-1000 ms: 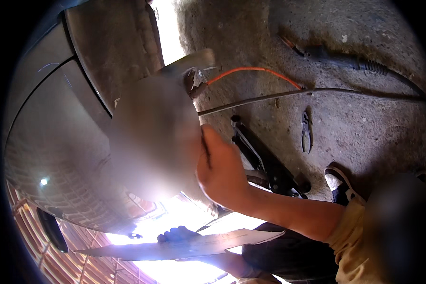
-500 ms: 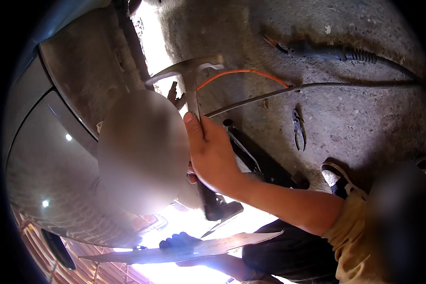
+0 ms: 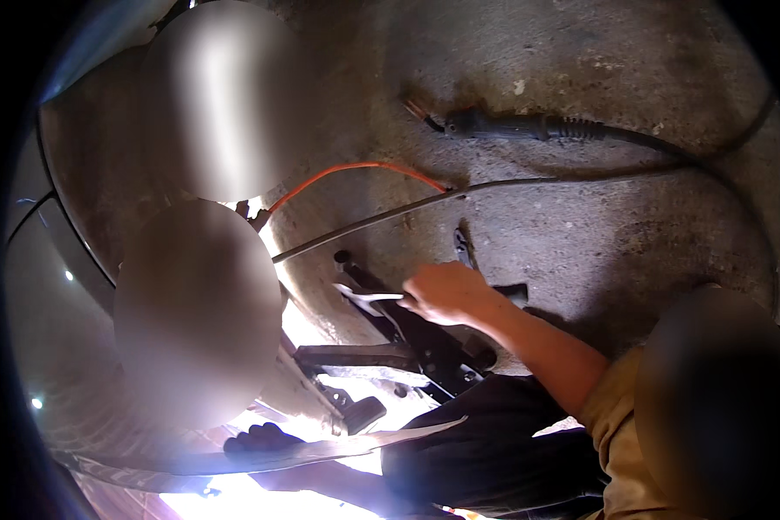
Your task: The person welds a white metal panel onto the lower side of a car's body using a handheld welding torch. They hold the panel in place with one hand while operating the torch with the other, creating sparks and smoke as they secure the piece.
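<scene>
Right hand [image 3: 449, 295]: fingers wrapped tight around the handle of a hammer [image 3: 373, 296], butt showing behind the fist. Hammer lies nearly level across the view, head out left of the fingers toward the grey car bodywork [image 3: 69, 347]; head shape uncertain in the glare. Head sits over the black metal frame [image 3: 433, 342].

Left hand [image 3: 260, 438]: low and left, dark against strong light, fingers curled over the upper edge of a long sheet [image 3: 303, 452]; thumb hidden. Sheet's long axis runs sideways too, below the hammer and well apart.

Right hand nearer the pliers [image 3: 463, 249], which lie on the concrete floor [image 3: 581, 234], partly covered by the fist. Farther up: orange hose [image 3: 368, 165], ribbed torch handle [image 3: 503, 126].
</scene>
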Demonstrator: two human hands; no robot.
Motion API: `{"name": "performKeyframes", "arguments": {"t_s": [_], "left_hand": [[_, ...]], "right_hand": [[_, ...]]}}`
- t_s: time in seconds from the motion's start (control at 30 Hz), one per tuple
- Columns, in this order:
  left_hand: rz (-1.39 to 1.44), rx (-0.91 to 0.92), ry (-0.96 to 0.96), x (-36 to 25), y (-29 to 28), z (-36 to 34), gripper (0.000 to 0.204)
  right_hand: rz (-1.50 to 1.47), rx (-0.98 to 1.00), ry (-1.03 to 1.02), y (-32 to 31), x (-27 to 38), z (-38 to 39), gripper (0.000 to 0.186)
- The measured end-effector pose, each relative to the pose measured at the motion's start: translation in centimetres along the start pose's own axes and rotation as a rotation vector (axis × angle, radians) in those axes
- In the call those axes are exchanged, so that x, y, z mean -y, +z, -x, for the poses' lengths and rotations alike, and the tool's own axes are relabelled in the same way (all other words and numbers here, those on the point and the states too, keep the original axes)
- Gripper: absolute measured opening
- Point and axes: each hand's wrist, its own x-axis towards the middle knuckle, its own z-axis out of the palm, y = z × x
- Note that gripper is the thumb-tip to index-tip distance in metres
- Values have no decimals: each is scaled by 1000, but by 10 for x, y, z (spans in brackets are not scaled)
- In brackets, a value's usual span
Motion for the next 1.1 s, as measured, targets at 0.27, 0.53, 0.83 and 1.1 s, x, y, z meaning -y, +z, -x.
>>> {"name": "performKeyframes", "arguments": {"t_s": [0.27,0.53,0.83,1.1], "left_hand": [[-132,-235,4,-3,52,8,34],[-332,-327,39,-3,67,13,56],[-304,-245,39,8,72,4,62],[-420,-280,74,1,86,9,62]], "right_hand": [[551,-780,30,-51,-61,17,27],[1044,-534,268,-127,-114,-10,73],[388,-265,101,-150,5,-21,43],[-756,34,-181,-146,46,26,22]]}}
